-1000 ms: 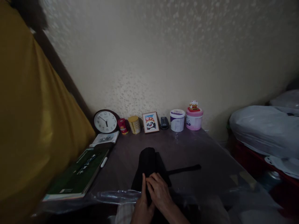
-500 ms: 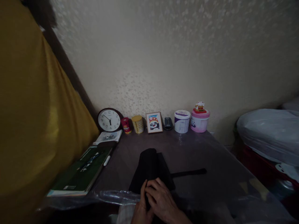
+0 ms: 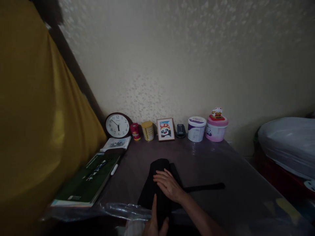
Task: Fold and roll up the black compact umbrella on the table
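A black cloth bundle [image 3: 159, 165], folded into a long shape with flaps spread at its sides, lies at the near edge of the table. A narrow black strap [image 3: 206, 187] runs out from it to the right. My right hand [image 3: 169, 185] rests flat on top of the bundle, fingers stretched out. At the bottom edge, my left hand [image 3: 155, 223] grips the near end of the bundle between thumb and forefinger, the forefinger straight along it. Its other fingers are hidden.
A green book [image 3: 86, 180] with a pen on it lies at left, a white marker [image 3: 114, 169] beside it. Along the wall stand a clock [image 3: 117, 125], tins, a framed panda picture [image 3: 165, 129] and two tubs. Clear plastic sheeting [image 3: 125, 209] hangs over the front edge.
My right hand has moved forward from beside my left hand and now lies flat on the bundle. My left hand has shifted slightly down. The view has turned slightly left.
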